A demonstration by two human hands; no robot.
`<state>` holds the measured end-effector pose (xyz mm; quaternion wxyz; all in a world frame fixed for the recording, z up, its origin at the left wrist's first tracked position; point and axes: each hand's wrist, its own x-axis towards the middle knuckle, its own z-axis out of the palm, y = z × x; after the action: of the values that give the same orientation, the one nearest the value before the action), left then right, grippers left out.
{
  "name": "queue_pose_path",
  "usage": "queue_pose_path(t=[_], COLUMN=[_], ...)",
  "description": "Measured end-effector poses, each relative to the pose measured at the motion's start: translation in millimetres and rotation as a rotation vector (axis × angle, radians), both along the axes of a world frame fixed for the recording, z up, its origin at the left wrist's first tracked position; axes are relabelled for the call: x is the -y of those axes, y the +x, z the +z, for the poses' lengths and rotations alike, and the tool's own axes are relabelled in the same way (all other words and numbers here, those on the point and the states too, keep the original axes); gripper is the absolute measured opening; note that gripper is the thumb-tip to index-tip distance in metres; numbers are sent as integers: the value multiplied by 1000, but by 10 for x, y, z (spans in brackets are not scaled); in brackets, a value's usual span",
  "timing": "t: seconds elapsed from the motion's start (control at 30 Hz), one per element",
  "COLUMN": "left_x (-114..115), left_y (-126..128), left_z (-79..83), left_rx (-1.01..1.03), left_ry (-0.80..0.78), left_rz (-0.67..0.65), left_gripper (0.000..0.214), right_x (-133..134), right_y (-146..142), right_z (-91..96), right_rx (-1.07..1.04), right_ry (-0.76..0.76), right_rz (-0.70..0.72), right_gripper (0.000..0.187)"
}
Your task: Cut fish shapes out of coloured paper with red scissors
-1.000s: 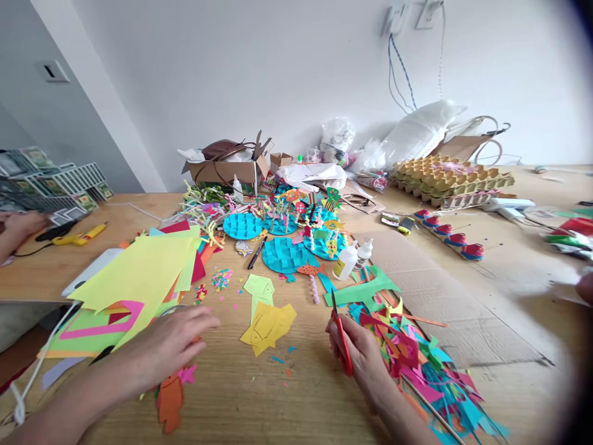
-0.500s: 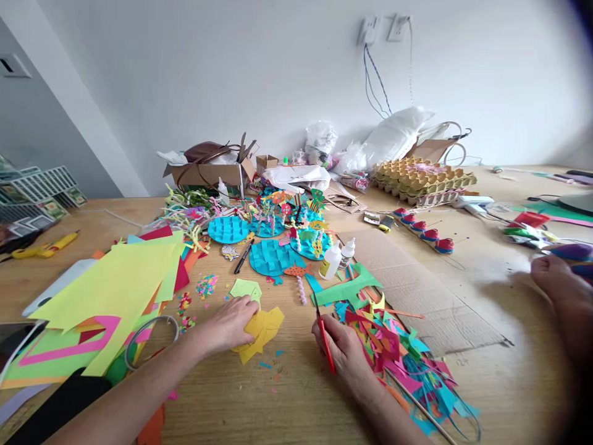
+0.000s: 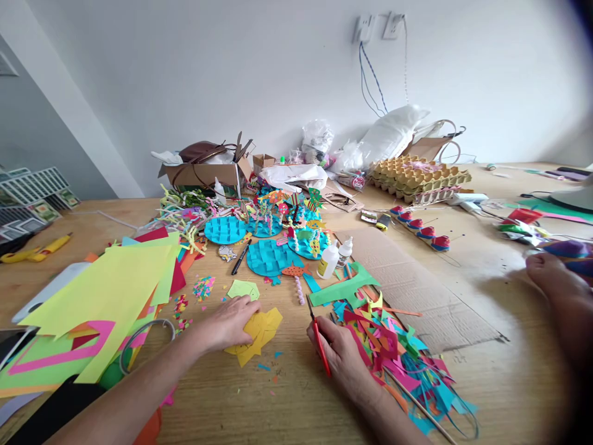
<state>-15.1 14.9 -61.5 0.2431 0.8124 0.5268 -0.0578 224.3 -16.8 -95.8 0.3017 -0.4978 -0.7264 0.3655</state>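
Note:
My left hand (image 3: 233,321) is closed at the left side of several overlapping yellow paper pieces (image 3: 264,332), its fingertips partly hidden against them. Just behind it lies a pale green paper piece (image 3: 243,288) with pen marks. In my right hand (image 3: 340,349) is a pair of red-handled scissors (image 3: 320,347), blades pointing away from me. Their tips lie close to a green paper strip (image 3: 340,289). Tiny blue and orange scraps dot the wood between my hands.
Colourful paper offcuts (image 3: 393,346) heap beside my right forearm, near flat cardboard (image 3: 407,290). Coloured sheets (image 3: 102,278) and a tape roll (image 3: 125,352) lie left. Two glue bottles (image 3: 328,262) stand by blue paper discs (image 3: 266,258). Another person's hand (image 3: 551,278) is at far right.
The whole view has shifted slightly, so most things sit a little further left. Both hands keep nearly the same pose, on the yellow paper and the scissors.

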Motion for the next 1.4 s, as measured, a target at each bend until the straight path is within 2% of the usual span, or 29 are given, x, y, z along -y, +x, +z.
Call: queue_pose_path(t=[0.23,0.43,0.5,0.6,0.67,0.7,0.77,0.83,0.9,1.03,1.07,1.13,1.2,1.3,1.4], left_x=[-33,-3,-19,-19,21,55,140,237,323,399,397,379,356,333,324], left_y=[11,-9,-81,-205,-233,-216,-109,78,303,678,738,820,873,935,967], left_z=[13,35,120,372,555,621,665,584,422,121,77,27,8,-3,7], left_rx=[55,239,336,516,654,821,1000,1012,943,740,706,695,702,802,1074], left_ry=[-32,-79,-110,-124,-96,-111,-113,-96,-19,208,234,275,304,284,72], left_rz=[-11,68,116,200,270,360,461,446,367,150,86,45,56,200,365], left_gripper=[19,15,14,24,31,35,40,36,37,51,52,49,49,55,64], right_x=[5,12,17,24,26,26,25,24,29,59,68,80,81,61,34], right_y=[7,7,8,5,-2,-5,-11,-17,-24,-47,-54,-66,-72,-61,-16], right_z=[0,5,11,18,12,7,-3,1,27,102,111,113,97,74,78], right_rx=[13,11,-7,-89,-216,-306,-507,-673,-754,-759,-756,-754,-763,-800,-809], right_ry=[9,10,8,-32,-114,-174,-296,-380,-411,-396,-393,-396,-391,-369,-367], right_rz=[5,7,0,-6,-12,-11,-11,-6,9,57,54,34,-4,-61,-64], right_gripper=[33,31,31,31,31,31,30,31,32,36,36,36,36,40,39])
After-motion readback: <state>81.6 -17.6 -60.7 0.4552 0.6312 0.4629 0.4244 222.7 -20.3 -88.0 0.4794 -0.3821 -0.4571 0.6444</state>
